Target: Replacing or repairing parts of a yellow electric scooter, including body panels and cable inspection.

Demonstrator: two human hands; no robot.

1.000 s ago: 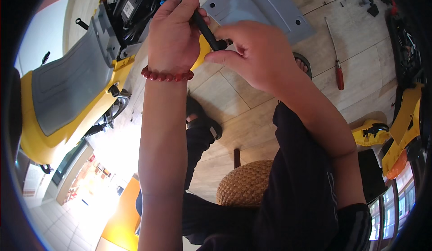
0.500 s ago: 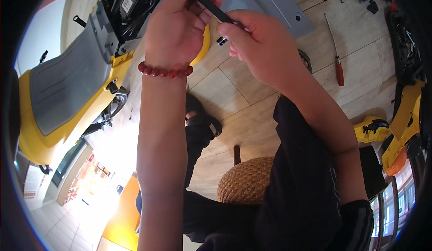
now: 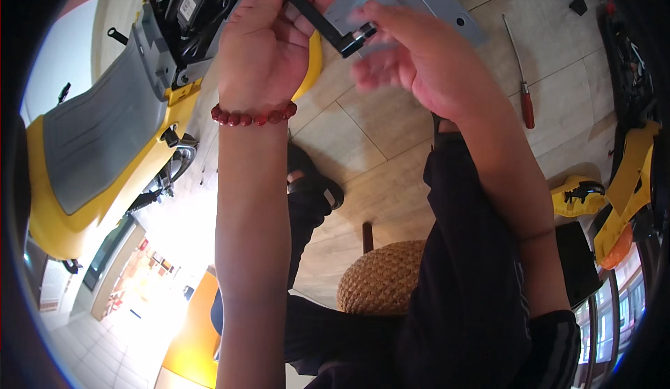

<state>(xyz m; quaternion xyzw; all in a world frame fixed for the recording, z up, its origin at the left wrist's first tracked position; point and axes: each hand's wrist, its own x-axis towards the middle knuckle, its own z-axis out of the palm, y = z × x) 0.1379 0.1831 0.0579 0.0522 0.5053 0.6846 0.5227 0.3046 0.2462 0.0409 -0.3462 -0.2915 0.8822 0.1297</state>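
My left hand [image 3: 262,57], wearing a red bead bracelet, is closed on a black angled tool [image 3: 310,12] at the top centre; the tool's upper end is near black vehicle parts [image 3: 192,9]. Its lower end has a short metal fitting. My right hand [image 3: 433,64] is beside that end with fingers loose and apart, blurred by motion. A grey plastic panel [image 3: 440,5] lies on the floor behind both hands.
At left stands a yellow-and-grey scooter body [image 3: 98,155]. A red-handled screwdriver [image 3: 527,110] lies on the right floor, near small black fasteners and yellow panels [image 3: 621,193]. A woven stool [image 3: 377,277] is below me, between my dark-trousered legs.
My right hand has let go of the tool, opened its fingers and shifted up and right. My left hand has moved slightly left and still holds the tool.
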